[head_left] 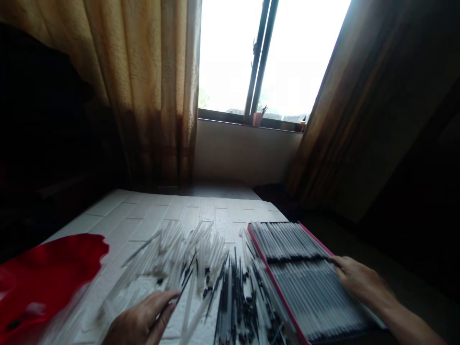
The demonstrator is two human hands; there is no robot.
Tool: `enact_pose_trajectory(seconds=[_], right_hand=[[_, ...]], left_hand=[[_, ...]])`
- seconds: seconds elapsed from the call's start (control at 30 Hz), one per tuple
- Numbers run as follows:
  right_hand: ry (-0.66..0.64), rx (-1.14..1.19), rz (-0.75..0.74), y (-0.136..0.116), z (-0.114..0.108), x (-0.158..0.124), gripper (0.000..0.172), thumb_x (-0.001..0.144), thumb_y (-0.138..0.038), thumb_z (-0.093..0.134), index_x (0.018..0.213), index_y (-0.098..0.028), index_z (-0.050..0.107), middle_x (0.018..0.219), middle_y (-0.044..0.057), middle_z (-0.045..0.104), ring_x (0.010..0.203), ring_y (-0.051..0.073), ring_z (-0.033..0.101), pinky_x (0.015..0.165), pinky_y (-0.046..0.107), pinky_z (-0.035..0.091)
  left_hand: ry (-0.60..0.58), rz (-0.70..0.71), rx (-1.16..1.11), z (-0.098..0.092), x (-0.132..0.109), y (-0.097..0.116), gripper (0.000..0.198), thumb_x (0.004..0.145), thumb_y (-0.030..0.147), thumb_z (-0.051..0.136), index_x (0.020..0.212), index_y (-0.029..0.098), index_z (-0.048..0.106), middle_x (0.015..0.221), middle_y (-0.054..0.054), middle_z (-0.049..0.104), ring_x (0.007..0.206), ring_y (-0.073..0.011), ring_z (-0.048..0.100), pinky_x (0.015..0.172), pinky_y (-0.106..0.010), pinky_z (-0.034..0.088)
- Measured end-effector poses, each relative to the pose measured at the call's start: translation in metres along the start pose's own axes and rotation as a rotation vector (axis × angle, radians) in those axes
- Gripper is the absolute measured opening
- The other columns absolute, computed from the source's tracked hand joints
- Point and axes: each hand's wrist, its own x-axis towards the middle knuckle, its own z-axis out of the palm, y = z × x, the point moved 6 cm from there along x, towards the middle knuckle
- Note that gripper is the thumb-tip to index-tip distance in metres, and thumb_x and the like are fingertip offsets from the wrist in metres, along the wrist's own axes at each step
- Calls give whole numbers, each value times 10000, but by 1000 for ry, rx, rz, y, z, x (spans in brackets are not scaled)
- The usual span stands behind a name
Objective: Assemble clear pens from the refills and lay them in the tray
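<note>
My left hand point(142, 317), at the lower left of the head view, is closed in a pinch on a thin black rod point(185, 285) that looks like a pen refill. Around it lie many loose clear tubes point(174, 244). To its right is a pile of slim black rods point(232, 297), with small black caps point(207, 279) among the tubes. My right hand point(359, 279) is at the right side of a red-edged box point(259, 254). Rows of clear tubes with black ends point(316, 292) fill this box. The right fingers are closed at the dark band between the rows; blur hides what they hold.
A red scalloped-edge basin point(53, 268) stands at the left. Everything lies on a white brick-patterned tabletop point(201, 208). Behind are curtains point(143, 86) and a bright window with a pink cup point(257, 119) on its sill.
</note>
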Motion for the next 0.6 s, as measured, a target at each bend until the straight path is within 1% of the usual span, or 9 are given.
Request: enact_pose_trajectory(seconds=[0.07,0.13,0.23,0.3,0.37,0.4,0.47,0.53,0.6], right_hand=[[60,46,-58,-15,-10,-2,337,829,-288,452,985,-262,750,1031,92,734,822,301,710,656,382,541],[127,99,-164,-45,-25,-9,336,831,-330,450,997,-275,738,1078,75,721,838,281,707,666,363,541],[150,128,-355,-111,-45,-28,325,859,-320,429,1009,-266,712,1067,64,716,853,248,698,687,315,520],[97,130,-500,-164,-52,-45,309,902,-301,400,980,-265,697,1015,56,713,780,214,692,651,286,488],[29,107,-628,-216,-54,-63,309,931,-265,380,933,-252,689,942,53,710,765,200,683,634,266,453],[20,96,-667,-239,-54,-71,302,936,-248,383,900,-242,683,905,50,708,754,194,680,630,259,439],[-8,75,-731,-280,-50,-85,263,934,-238,412,877,-232,668,868,44,707,747,193,680,626,254,420],[-39,85,-750,-312,-43,-94,188,901,-227,470,883,-233,657,870,41,719,786,203,687,645,255,421],[-52,89,-739,-336,-34,-99,151,879,-225,502,911,-215,649,886,62,730,807,220,693,660,265,431]], left_hand=[[49,-21,33,-10,4,-1,366,960,489,414,999,283,714,903,29,807,780,-146,772,711,-138,584],[101,-61,60,-17,7,-4,392,956,508,407,957,274,721,875,22,808,761,-148,773,677,-143,590],[136,-158,60,-25,8,-12,413,955,510,384,872,273,712,822,22,801,717,-149,767,622,-156,581],[119,-227,49,-27,7,-18,421,955,490,375,784,267,689,725,28,779,639,-148,750,553,-162,550],[93,-286,40,-27,6,-24,432,948,480,376,710,257,659,623,35,734,564,-147,719,499,-169,504],[87,-309,36,-27,5,-26,441,946,484,375,690,253,650,593,37,714,544,-148,706,486,-173,486],[82,-348,26,-27,4,-31,460,945,496,364,680,249,649,589,33,706,547,-153,700,497,-182,470],[81,-371,19,-28,4,-34,474,944,504,353,685,248,656,593,28,710,549,-157,699,496,-189,459],[79,-387,24,-30,4,-37,472,939,508,348,702,249,663,597,25,716,551,-162,700,489,-192,457]])
